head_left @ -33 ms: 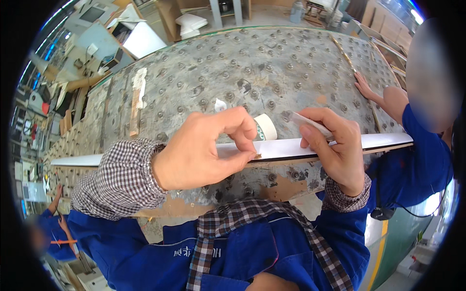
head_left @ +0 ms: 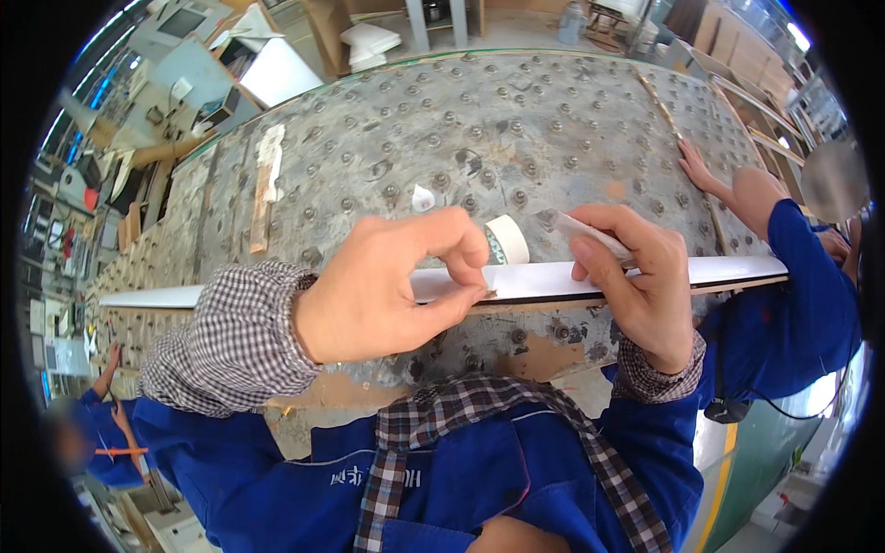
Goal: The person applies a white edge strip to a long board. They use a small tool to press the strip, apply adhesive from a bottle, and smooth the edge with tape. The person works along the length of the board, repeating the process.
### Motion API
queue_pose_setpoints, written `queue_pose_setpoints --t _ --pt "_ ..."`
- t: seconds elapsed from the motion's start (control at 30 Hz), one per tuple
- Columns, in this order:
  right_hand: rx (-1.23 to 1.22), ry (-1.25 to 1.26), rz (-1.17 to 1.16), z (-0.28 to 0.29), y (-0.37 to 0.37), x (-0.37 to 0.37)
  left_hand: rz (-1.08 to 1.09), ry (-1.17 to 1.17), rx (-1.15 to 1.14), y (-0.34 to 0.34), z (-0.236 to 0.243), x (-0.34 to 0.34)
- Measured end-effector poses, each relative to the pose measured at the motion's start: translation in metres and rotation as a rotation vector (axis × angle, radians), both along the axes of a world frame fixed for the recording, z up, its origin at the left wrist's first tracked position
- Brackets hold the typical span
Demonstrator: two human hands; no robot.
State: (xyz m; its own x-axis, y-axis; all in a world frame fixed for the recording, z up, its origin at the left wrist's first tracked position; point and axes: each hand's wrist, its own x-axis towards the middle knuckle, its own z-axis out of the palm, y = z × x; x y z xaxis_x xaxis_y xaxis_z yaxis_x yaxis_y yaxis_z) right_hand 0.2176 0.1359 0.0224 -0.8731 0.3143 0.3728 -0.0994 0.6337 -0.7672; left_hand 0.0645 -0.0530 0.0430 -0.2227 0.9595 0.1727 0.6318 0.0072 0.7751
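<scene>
A long white strip [head_left: 544, 276] with a black and pale wood-coloured front edge lies across the metal table [head_left: 387, 138]. My left hand [head_left: 387, 295] is pinched at the strip's front edge on a small brown bit [head_left: 489, 295], too small to name. My right hand [head_left: 645, 281] is closed round a white, stick-like object [head_left: 599, 234] with a greyish tip, just above the strip's right part. A cream tape roll [head_left: 507, 240] lies behind the strip between my hands, and a small white scrap [head_left: 422, 198] is farther back.
A wooden piece with white material [head_left: 263, 221] lies back left. Rows of studs cover the tabletop. At right a co-worker's hand [head_left: 696, 166] rests by a long narrow bar [head_left: 659, 101]. Another worker [head_left: 111, 461] is at lower left. Cluttered benches [head_left: 184, 74] stand beyond the table.
The co-worker at the right has moved their head lower and to the right. My hands stay almost in place; the surroundings have shifted slightly in the view.
</scene>
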Motion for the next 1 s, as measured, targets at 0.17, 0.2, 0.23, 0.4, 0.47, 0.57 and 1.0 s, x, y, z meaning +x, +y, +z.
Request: queue_pose_setpoints --t 0.17,0.2,0.23,0.4,0.47,0.57,1.0 --pt "0.111 0.136 0.053 -0.008 0.005 -0.001 0.068 0.300 0.255 -0.008 -0.022 0.015" --pt "0.132 0.151 0.058 -0.008 0.005 -0.002 0.053 0.350 0.318 -0.007 -0.026 0.016" --pt "0.152 0.166 0.062 -0.008 0.006 -0.001 0.036 0.400 0.379 -0.006 -0.029 0.016" --pt "0.265 0.231 0.096 -0.008 0.010 0.000 -0.026 0.649 0.494 -0.007 -0.034 0.018" --pt "0.280 0.234 0.106 -0.006 0.010 0.000 -0.041 0.752 0.480 -0.009 -0.034 0.019" --pt "0.289 0.232 0.128 -0.006 0.011 0.002 0.018 0.704 0.520 -0.005 -0.033 0.028" --pt "0.310 0.305 0.200 -0.007 0.016 0.002 0.164 0.070 0.146 -0.011 -0.024 0.026"
